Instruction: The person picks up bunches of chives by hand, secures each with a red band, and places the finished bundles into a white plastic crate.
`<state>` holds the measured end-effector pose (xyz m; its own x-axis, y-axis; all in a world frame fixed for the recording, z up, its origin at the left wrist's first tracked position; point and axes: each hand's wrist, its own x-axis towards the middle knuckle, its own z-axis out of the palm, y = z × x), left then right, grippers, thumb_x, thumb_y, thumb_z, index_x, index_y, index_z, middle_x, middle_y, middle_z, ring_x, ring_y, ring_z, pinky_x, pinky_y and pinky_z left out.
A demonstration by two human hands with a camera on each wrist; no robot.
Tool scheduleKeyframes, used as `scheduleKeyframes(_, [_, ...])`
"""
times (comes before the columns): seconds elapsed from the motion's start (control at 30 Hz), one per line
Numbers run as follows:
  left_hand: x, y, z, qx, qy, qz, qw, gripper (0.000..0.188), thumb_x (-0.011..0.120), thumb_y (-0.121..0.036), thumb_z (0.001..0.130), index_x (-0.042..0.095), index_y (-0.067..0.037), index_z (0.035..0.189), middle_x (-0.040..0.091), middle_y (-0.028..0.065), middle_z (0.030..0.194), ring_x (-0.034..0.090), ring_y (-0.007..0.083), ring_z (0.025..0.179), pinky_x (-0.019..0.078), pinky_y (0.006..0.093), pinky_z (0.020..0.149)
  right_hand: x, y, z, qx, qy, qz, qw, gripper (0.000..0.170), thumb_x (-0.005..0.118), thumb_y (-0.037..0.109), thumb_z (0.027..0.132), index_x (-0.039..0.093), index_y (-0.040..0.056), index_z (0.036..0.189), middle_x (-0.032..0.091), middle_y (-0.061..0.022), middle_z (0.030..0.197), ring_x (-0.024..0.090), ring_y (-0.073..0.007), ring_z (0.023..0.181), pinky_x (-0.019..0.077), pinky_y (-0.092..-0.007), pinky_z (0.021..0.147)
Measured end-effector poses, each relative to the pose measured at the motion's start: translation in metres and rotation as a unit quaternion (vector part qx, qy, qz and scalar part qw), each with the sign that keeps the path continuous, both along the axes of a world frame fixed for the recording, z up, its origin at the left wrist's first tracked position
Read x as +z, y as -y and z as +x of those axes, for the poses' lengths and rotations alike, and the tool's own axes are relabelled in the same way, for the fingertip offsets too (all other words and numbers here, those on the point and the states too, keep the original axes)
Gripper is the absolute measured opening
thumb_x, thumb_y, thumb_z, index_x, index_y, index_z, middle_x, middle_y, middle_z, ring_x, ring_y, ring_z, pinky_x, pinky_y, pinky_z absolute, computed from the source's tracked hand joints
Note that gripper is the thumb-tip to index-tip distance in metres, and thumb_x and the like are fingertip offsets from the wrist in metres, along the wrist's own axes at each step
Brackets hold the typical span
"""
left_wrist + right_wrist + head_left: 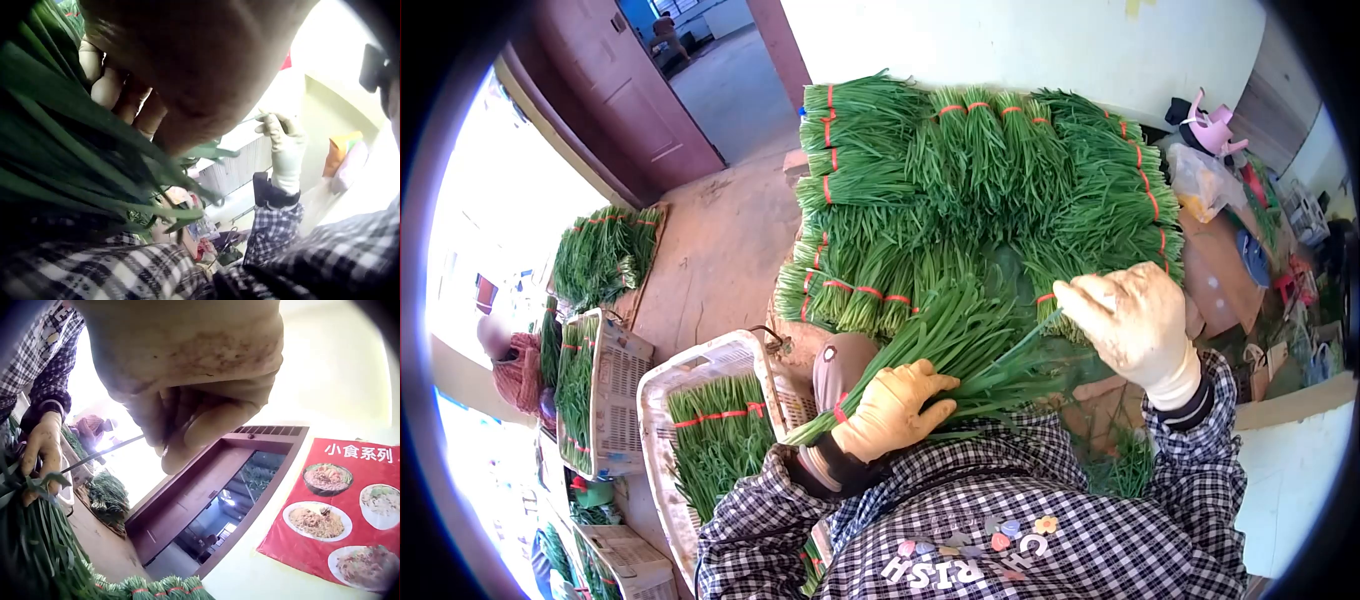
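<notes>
My gloved left hand [892, 408] grips a loose bunch of garlic chives [945, 335], its fingers curled round the stalks. A red band [840, 408] circles the bunch near the stem ends, just left of the hand. Held up to the right, my gloved right hand [1138, 318] pinches the end of a single long chive leaf [1022, 340]. That leaf stretches taut back to the bunch, and the right wrist view shows the same leaf [103, 452] running between the hands. Leaf tips [94, 144] fill the left side of the left wrist view.
Ahead lies a big pile of red-banded chive bundles [990, 150]. A white plastic basket [750, 350] with bundles stands at my left, and another crate [625, 400] is beyond it. A person [515, 370] sits far left. Bags and cardboard [1215, 265] lie at right.
</notes>
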<state>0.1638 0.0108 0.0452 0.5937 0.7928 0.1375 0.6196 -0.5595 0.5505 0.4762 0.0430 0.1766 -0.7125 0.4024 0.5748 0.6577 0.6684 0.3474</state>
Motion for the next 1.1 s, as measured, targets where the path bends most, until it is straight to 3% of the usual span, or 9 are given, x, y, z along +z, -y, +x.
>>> scheduleKeyframes(0.17, [-0.001, 0.0, 0.007, 0.022, -0.016, 0.009, 1.0, 0.032, 0.078, -0.025, 0.088, 0.076, -0.011, 0.117, 0.069, 0.0115, 0.098, 0.069, 0.033, 0.086, 0.0535, 0.0441, 0.077, -0.004, -0.011, 0.002, -0.003, -0.022, -0.014, 1.0, 0.029, 0.076, 0.014, 0.079, 0.074, 0.0129, 0.108, 0.065, 0.0022, 0.093, 0.064, -0.0172, 0.074, 0.0495, -0.0361, 0.067])
scheduleKeyframes(0.37, [-0.006, 0.011, 0.015, -0.007, 0.014, 0.071, 0.997, 0.018, 0.078, -0.026, 0.088, 0.078, -0.008, 0.087, 0.067, 0.0089, 0.083, 0.068, 0.0312, 0.075, 0.0526, 0.044, 0.072, -0.034, -0.035, 0.027, -0.019, -0.04, -0.067, 0.997, 0.025, 0.077, 0.016, 0.082, 0.074, 0.0122, 0.106, 0.072, -0.001, 0.088, 0.066, -0.0214, 0.074, 0.0501, -0.0371, 0.067])
scheduleKeyframes(0.5, [-0.013, 0.01, 0.02, 0.032, -0.06, 0.068, 0.995, 0.016, 0.076, -0.023, 0.09, 0.075, -0.007, 0.085, 0.069, 0.0117, 0.084, 0.069, 0.0321, 0.072, 0.0533, 0.0426, 0.065, -0.03, -0.028, 0.028, -0.032, -0.031, -0.082, 0.996, 0.025, 0.077, 0.014, 0.082, 0.074, 0.0128, 0.107, 0.071, -0.0002, 0.089, 0.067, -0.0204, 0.074, 0.0502, -0.0369, 0.067])
scheduleKeyframes(0.6, [-0.019, 0.009, 0.026, 0.096, 0.027, 0.059, 0.993, 0.014, 0.076, -0.021, 0.089, 0.077, -0.007, 0.092, 0.071, 0.0115, 0.087, 0.071, 0.0314, 0.076, 0.055, 0.042, 0.068, -0.015, -0.014, 0.015, -0.015, -0.028, -0.047, 0.998, 0.025, 0.078, 0.015, 0.081, 0.075, 0.0133, 0.105, 0.07, 0.0012, 0.091, 0.067, -0.0191, 0.075, 0.0505, -0.0365, 0.067])
scheduleKeyframes(0.73, [-0.016, 0.006, 0.025, 0.068, -0.003, 0.058, 0.996, 0.016, 0.077, -0.018, 0.087, 0.078, -0.007, 0.1, 0.073, 0.0107, 0.088, 0.072, 0.0309, 0.078, 0.0564, 0.0405, 0.071, -0.006, -0.006, 0.0, 0.006, -0.023, -0.03, 0.999, 0.027, 0.078, 0.016, 0.082, 0.075, 0.0133, 0.109, 0.07, 0.0017, 0.097, 0.068, -0.0185, 0.078, 0.0515, -0.0352, 0.069])
scheduleKeyframes(0.87, [-0.021, 0.003, 0.023, 0.083, 0.051, 0.019, 0.995, 0.017, 0.079, -0.014, 0.085, 0.079, -0.007, 0.101, 0.073, 0.0101, 0.089, 0.072, 0.0283, 0.076, 0.0567, 0.0369, 0.069, 0.006, 0.008, -0.02, -0.033, -0.095, -0.001, 0.995, 0.021, 0.075, 0.013, 0.088, 0.074, 0.0102, 0.109, 0.072, -0.0044, 0.111, 0.068, -0.02, 0.087, 0.0532, -0.033, 0.072])
scheduleKeyframes(0.93, [-0.021, 0.003, 0.023, 0.094, 0.069, -0.003, 0.993, 0.016, 0.079, -0.014, 0.085, 0.079, -0.006, 0.1, 0.073, 0.0102, 0.088, 0.072, 0.0273, 0.076, 0.0567, 0.0356, 0.069, -0.011, 0.026, -0.025, 0.061, -0.27, -0.02, 0.961, 0.017, 0.073, 0.019, 0.092, 0.074, 0.0093, 0.106, 0.075, -0.0037, 0.099, 0.069, -0.0185, 0.077, 0.0537, -0.0329, 0.066])
scheduleKeyframes(1.0, [-0.02, 0.003, 0.023, 0.1, 0.087, -0.007, 0.991, 0.015, 0.079, -0.015, 0.085, 0.079, -0.006, 0.098, 0.072, 0.0101, 0.086, 0.071, 0.0262, 0.074, 0.0558, 0.0351, 0.066, -0.023, 0.05, -0.039, -0.006, -0.185, -0.307, 0.934, 0.02, 0.071, 0.027, 0.096, 0.075, 0.0093, 0.104, 0.074, -0.003, 0.079, 0.068, -0.0194, 0.064, 0.054, -0.0337, 0.06])
scheduleKeyframes(1.1, [-0.019, 0.002, 0.024, 0.096, 0.079, 0.002, 0.992, 0.016, 0.079, -0.015, 0.085, 0.079, -0.006, 0.098, 0.071, 0.0105, 0.084, 0.07, 0.0276, 0.072, 0.0548, 0.0368, 0.065, -0.104, 0.033, -0.06, -0.044, -0.186, -0.419, 0.888, 0.026, 0.071, 0.034, 0.096, 0.076, 0.0089, 0.103, 0.073, -0.0066, 0.072, 0.069, -0.0246, 0.06, 0.0543, -0.0362, 0.057])
